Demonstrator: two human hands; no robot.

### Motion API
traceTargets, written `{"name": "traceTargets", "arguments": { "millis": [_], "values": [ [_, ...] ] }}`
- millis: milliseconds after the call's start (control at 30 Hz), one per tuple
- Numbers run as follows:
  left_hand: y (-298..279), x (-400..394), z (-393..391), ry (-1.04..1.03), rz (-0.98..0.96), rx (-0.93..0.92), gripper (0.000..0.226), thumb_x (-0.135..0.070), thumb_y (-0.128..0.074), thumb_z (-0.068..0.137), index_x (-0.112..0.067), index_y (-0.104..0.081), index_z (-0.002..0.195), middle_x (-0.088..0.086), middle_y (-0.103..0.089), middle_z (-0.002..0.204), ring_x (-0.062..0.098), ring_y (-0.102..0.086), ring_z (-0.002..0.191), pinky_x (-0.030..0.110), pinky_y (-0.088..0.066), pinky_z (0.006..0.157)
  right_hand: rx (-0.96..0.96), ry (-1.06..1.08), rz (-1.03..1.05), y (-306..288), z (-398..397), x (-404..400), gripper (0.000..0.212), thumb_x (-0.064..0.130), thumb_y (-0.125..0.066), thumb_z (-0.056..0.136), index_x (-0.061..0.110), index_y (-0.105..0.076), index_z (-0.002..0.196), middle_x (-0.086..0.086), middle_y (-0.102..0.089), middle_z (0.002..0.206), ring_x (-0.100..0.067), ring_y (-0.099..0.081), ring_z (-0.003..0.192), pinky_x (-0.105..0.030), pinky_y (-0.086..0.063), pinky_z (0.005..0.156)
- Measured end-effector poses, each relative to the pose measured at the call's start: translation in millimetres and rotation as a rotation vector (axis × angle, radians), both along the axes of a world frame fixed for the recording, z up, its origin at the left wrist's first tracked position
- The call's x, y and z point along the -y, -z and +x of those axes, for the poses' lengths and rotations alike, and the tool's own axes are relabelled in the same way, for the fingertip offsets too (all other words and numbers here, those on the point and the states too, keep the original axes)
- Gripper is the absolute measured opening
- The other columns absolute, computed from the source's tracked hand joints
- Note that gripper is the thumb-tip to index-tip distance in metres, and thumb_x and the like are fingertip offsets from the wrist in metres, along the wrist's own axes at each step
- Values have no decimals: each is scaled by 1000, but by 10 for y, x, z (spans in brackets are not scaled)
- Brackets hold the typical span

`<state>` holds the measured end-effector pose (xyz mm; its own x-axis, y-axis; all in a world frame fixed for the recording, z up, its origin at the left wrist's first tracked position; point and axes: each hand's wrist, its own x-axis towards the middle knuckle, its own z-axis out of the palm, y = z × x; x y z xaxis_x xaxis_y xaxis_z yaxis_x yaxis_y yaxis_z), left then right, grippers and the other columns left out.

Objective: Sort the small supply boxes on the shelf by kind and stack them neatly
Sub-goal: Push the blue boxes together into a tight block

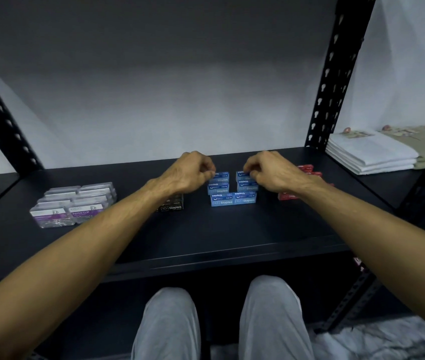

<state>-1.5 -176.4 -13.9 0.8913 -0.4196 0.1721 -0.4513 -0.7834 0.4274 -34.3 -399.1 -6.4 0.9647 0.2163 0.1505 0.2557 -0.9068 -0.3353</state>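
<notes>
While both arms reach over the shelf [206,237]:
Left hand [188,172]: fingers curled, pinching the top blue box [221,175] of the left column
Right hand [268,171]: fingers curled, pinching the top blue box of the right column [242,174]
Blue boxes: two columns between the fingertips — on a two-box base row [233,200]
Black box [171,205]: under the left wrist
Red boxes [307,170]: behind the right hand — partly hidden
Clip boxes [73,203]: well left of the fingers

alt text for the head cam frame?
Both hands, left hand and right hand, pinch the top blue staple boxes stacked mid-shelf. Clear paper clip boxes sit left, black staple box between, red boxes right.
</notes>
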Motion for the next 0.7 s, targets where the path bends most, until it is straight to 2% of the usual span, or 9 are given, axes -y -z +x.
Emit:
{"name": "traceTargets", "arguments": {
  "millis": [133,200,400,533,700],
  "values": [
    [32,55,69,41,36,-77,19,-24,-62,96,-14,-71,110,-3,-70,106,-3,-57,69,16,-44,71,-78,-6,-37,19,61,-33,30,7,-50,100,13,-65,125,-3,-61,135,-19,-56,122,-32,-42,103],
    [60,87,91,58,46,-101,19,-25,-62,96,-15,-72,109,-4,-70,106,-6,-54,63,11,-40,63,-111,-14,-48,44,95,-59,31,8,-48,100,13,-65,126,-3,-58,139,-20,-54,126,-33,-41,105],
    [129,140,147,70,81,-164,20,-22,-62,96,-15,-73,111,-4,-72,107,-9,-56,59,8,-40,60,-179,-31,-78,117,184,-84,33,7,-50,99,15,-65,126,-2,-56,140,-20,-53,126,-31,-40,103],
    [125,147,157,56,65,-219,19,-21,-60,97,-15,-71,112,-16,-65,81,8,-64,68,14,-43,60,-198,-33,-56,129,207,-77,35,7,-48,100,17,-63,129,1,-55,142,-18,-50,130,-24,-33,97],
    [131,172,121,73,27,-241,16,-21,-61,96,-17,-72,108,-17,-62,71,6,-63,66,9,-42,54,-236,-56,-22,166,244,-95,35,7,-50,97,18,-65,127,2,-57,140,-16,-52,128,-31,-38,108]
  ]
}}
